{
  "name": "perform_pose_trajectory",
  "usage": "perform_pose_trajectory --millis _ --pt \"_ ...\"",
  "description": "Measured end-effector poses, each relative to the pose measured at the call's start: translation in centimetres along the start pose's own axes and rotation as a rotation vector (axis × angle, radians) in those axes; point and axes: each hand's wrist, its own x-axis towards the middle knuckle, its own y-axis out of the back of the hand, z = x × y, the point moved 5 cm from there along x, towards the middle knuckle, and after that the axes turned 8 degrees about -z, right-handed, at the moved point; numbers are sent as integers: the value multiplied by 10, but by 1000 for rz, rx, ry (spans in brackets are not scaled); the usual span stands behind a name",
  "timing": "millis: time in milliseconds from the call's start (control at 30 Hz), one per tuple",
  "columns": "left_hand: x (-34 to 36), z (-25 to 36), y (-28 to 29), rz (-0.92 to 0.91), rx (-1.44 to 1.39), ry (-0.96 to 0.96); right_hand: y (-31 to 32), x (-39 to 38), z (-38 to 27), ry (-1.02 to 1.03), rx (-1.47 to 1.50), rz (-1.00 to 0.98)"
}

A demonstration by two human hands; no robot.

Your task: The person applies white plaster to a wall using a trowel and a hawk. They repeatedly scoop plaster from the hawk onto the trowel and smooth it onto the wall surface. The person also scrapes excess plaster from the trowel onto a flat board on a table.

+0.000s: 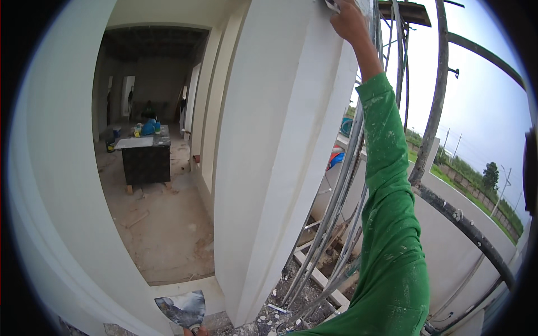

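My right hand is raised high against the upper part of a white pillar, its green sleeve spotted with white specks. The fingers are closed round a putty knife, of which only a bit of metal blade shows at the upper edge of the picture. Low down, my left hand is mostly cut off by the lower edge. It grips a wide putty knife whose broad, shiny metal blade points up, smeared with whitish stuff.
Scaffold poles rise on the right, with a thick dark pipe slanting across. Thin metal bars lean beside the pillar. Through the doorway stands a dark table bearing several bottles and bags. White-splattered rubble lies below.
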Motion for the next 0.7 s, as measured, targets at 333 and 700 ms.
perform_pose_trajectory --millis 333,700 --pt "-1 15 -23 -283 -375 235 23 -230 -113 -31 -98 -178" --pt "-6 60 -72 -1145 -1271 137 54 -481 -324 -191 1624 -589"
